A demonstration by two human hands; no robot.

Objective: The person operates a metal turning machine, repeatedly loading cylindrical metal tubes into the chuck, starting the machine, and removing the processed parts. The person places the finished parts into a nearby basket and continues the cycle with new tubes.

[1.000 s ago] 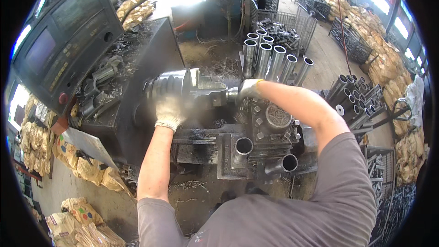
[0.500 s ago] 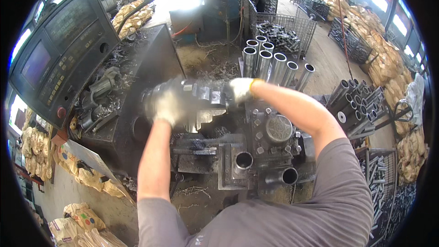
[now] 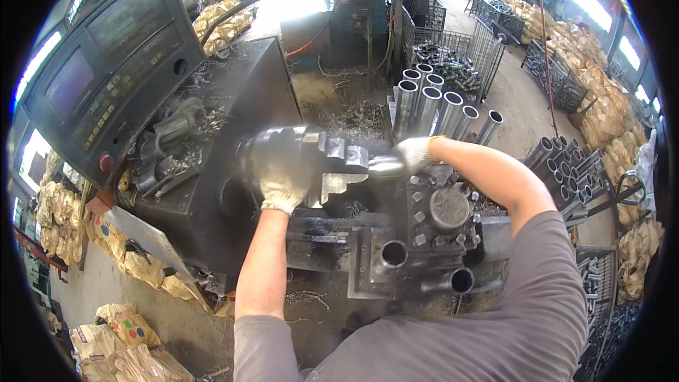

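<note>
My left hand [image 3: 281, 178], in a whitish glove, lies against the dark round body of a lathe chuck [image 3: 263, 147]; motion blur smears its fingers. Stepped metal jaws [image 3: 345, 182] stick out from the chuck's right side. Between those jaws and my right hand [image 3: 416, 154] runs a shiny metal tube [image 3: 385, 165]. The gloved fingers of the right hand are closed around the tube's outer end. Just below that hand sits the tool turret [image 3: 450, 209], ringed with square-headed bolts.
Steel tubes [image 3: 428, 105] stand upright behind my right forearm, with more tubes [image 3: 563, 170] bundled farther right. A control panel [image 3: 106, 74] rises at the left. Two hollow dark cylinders [image 3: 393, 255] project near my body. A wire cage [image 3: 453, 64] holds small metal parts.
The view has shifted, so the machine appears farther right. A shiny length of tube now shows between the jaws and my right hand. My left hand stays on the chuck, less blurred.
</note>
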